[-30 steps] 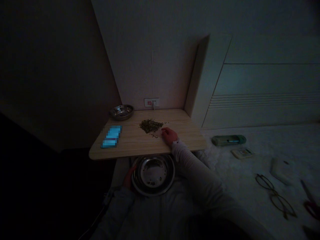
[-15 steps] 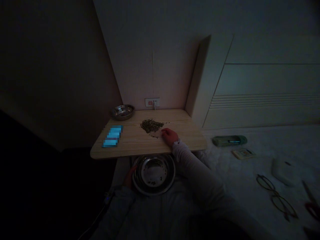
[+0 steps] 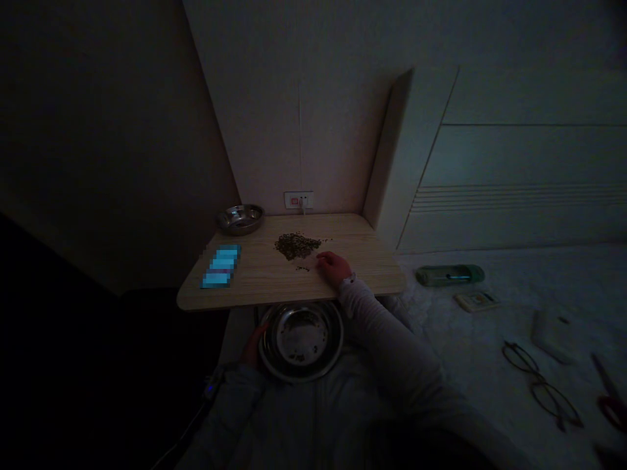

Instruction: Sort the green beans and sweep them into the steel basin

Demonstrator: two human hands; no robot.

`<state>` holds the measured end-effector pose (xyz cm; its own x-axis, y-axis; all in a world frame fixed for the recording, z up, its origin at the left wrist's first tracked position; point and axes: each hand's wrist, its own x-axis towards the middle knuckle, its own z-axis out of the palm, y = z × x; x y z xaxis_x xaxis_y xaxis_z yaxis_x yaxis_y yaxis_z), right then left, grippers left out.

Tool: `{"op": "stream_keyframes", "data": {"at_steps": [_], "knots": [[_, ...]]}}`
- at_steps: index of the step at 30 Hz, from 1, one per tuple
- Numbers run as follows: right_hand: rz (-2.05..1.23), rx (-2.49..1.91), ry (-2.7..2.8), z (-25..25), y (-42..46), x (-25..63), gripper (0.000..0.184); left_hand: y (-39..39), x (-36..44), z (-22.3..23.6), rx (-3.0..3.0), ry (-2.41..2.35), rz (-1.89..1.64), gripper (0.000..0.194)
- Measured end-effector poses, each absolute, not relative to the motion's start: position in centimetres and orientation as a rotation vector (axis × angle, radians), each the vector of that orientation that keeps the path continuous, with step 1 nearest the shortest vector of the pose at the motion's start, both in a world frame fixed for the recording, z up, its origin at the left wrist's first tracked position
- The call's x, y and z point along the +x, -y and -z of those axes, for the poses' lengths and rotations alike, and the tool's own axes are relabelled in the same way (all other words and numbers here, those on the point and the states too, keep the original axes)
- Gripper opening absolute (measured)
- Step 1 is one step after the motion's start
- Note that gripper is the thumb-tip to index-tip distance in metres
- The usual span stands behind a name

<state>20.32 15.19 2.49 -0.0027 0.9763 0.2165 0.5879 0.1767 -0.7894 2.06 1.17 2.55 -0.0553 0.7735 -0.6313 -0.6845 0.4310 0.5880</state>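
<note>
A dark heap of small seeds or beans lies on the light wooden table, with a few stray grains in front of it. My right hand rests at the heap's right edge, fingers curled together; whatever is between the fingertips is too small to make out. Below the table's front edge, my left hand grips the left rim of a round metal bowl over my lap. Some dark grains are scattered inside that bowl. The left fingers are partly hidden behind it.
Another metal bowl stands at the table's back left, behind a phone with a blurred, lit screen. A wall socket holds a plug. On the bed are a green case, eyeglasses and red-handled scissors.
Fewer grains lie in the stray line in front of the heap. My right hand has barely shifted; my left hand and the bowl stay in place.
</note>
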Motion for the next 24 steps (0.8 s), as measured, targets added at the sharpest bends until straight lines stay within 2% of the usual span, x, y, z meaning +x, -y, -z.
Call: {"op": "stream_keyframes", "data": {"at_steps": [6, 19, 24], "knots": [[-0.593, -1.508, 1.735, -2.4, -15.1, 20.2, 0.022, -1.5, 1.9, -2.2, 0.091, -1.136, -1.208, 0.025], [-0.697, -1.451, 1.695, -2.3, -14.4, 20.3, 0.022, -1.1, 2.1, -2.4, 0.054, -1.103, -1.137, 0.036], [-0.690, -1.447, 1.708, -2.5, -13.9, 20.3, 0.023, -1.4, 2.1, -2.7, 0.087, -1.162, -1.197, 0.034]]}}
